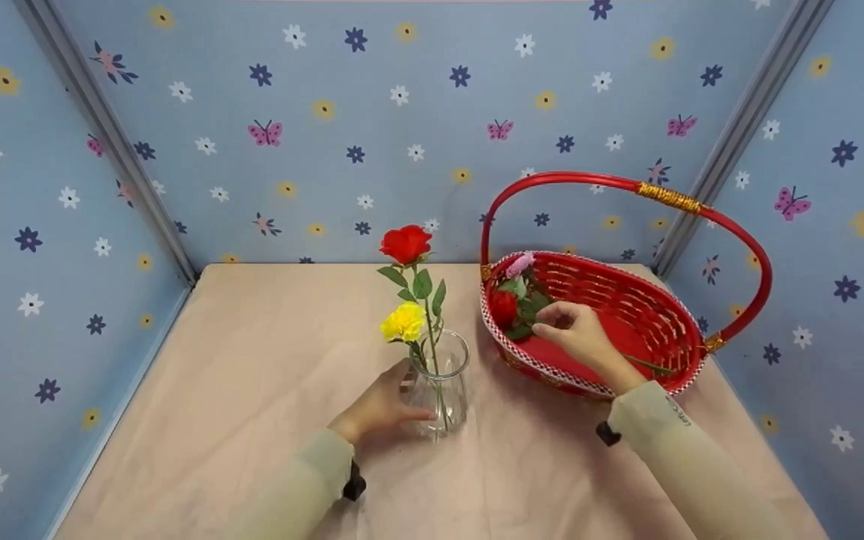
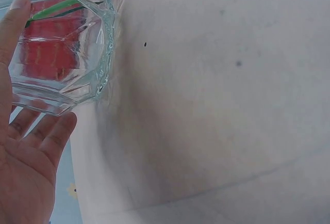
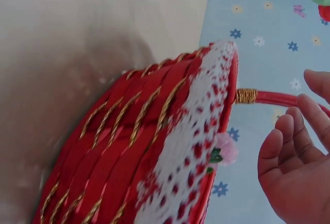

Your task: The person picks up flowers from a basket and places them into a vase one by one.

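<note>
A clear glass vase (image 1: 456, 386) stands on the cloth, holding a tall red rose (image 1: 405, 245) and a shorter yellow carnation (image 1: 403, 322). My left hand (image 1: 379, 405) grips the vase from its left side; in the left wrist view the thumb (image 2: 18, 15) lies on one side of the glass and the fingers on the other. Over the left part of the red basket (image 1: 582, 379), my right hand (image 1: 582, 337) hovers with loosely bent fingers and nothing visible in them. Beside its fingertips, inside the basket, lie a red rose (image 1: 504, 308) and a pink flower (image 1: 520, 264).
The basket's tall red handle (image 1: 567, 178) arches above it, wrapped in gold. A green stem (image 1: 649, 365) shows in the basket's right part. Flower-patterned panels (image 1: 402, 112) enclose the cloth-covered table (image 1: 267, 337) at the back and on both sides.
</note>
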`<state>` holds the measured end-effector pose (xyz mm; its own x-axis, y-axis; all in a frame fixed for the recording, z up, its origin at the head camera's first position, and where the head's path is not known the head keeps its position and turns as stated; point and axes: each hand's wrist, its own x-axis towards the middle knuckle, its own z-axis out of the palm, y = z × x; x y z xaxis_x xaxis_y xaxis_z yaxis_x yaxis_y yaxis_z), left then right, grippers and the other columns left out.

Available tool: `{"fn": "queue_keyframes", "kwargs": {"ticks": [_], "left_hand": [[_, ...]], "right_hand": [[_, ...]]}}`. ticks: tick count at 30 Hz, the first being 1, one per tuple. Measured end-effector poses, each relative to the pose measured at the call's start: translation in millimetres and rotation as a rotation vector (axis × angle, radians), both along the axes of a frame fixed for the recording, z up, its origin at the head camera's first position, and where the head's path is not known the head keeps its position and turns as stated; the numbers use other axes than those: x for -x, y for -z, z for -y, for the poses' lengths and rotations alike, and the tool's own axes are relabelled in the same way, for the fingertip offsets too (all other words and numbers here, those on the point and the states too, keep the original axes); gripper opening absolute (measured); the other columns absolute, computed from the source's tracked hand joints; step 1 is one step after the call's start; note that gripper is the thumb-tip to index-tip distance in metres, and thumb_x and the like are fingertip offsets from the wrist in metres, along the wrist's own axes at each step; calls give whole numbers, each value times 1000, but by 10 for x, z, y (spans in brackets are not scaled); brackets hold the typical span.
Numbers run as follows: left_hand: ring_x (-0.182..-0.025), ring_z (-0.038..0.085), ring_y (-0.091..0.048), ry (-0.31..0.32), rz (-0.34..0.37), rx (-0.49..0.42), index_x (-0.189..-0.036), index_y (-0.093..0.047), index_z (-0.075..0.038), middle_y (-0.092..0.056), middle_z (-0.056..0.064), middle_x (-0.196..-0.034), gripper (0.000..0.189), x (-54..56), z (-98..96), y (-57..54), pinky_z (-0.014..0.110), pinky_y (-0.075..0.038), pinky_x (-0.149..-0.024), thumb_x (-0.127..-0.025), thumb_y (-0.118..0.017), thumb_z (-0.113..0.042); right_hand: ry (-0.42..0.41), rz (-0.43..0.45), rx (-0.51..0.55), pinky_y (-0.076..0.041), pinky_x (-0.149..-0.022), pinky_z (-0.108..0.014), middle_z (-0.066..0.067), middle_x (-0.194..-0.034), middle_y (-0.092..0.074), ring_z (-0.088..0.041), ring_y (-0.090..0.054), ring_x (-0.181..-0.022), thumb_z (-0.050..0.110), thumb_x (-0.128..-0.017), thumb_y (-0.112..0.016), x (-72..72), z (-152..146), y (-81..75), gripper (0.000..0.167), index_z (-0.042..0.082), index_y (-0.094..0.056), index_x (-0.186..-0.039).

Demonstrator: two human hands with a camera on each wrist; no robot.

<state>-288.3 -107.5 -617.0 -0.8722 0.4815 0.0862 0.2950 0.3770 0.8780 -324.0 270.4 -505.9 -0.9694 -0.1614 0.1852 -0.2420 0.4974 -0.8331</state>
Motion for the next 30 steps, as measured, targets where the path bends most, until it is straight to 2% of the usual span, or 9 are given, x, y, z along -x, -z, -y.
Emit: {"fn": "queue_keyframes", "kwargs": {"ticks": [4, 10, 18, 23, 30], "left_hand": [[-142, 39, -58, 1, -2, 8, -163, -39, -6, -55, 18, -158, 105, 5, 1, 5, 51, -53, -121, -81, -98, -32], [-142, 40, -58, 17, -5, -12, -162, -40, -4, -55, 19, -157, 102, 15, 5, 19, 52, -53, -121, -82, -98, -31], [-143, 42, -57, 17, 9, -17, -163, -39, -3, -54, 20, -159, 103, 15, 13, 7, 56, -51, -121, -83, -98, -31], [-145, 41, -56, 19, 14, -6, -165, -37, -5, -52, 19, -162, 107, 14, 11, -8, 55, -50, -123, -82, -98, -33], [-145, 40, -56, 12, 20, -5, -165, -37, -6, -52, 17, -162, 107, 3, -2, -20, 55, -50, -123, -82, -98, -34]], "right_hand": [[5, 11, -2, -56, -71, -18, -20, -107, -76, -17, -63, -85, 13, -97, -82, -5, -98, 31, 27, -5, -76, -117], [-1, 22, -30, -59, -79, -17, -18, -114, -77, -16, -67, -91, 16, -99, -81, -6, -244, 90, 29, -1, -76, -122], [-13, 32, -69, -59, -84, -18, -22, -123, -76, -25, -69, -102, 18, -100, -79, 5, -411, 125, 35, 2, -74, -131], [-7, 43, -106, -57, -88, -18, -21, -130, -74, -27, -70, -109, 20, -101, -79, 2, -518, 143, 38, 4, -72, -135], [-25, 34, -103, -56, -88, -14, -27, -131, -72, -34, -70, -113, 17, -100, -80, -10, -645, 187, 42, 0, -70, -137]]}}
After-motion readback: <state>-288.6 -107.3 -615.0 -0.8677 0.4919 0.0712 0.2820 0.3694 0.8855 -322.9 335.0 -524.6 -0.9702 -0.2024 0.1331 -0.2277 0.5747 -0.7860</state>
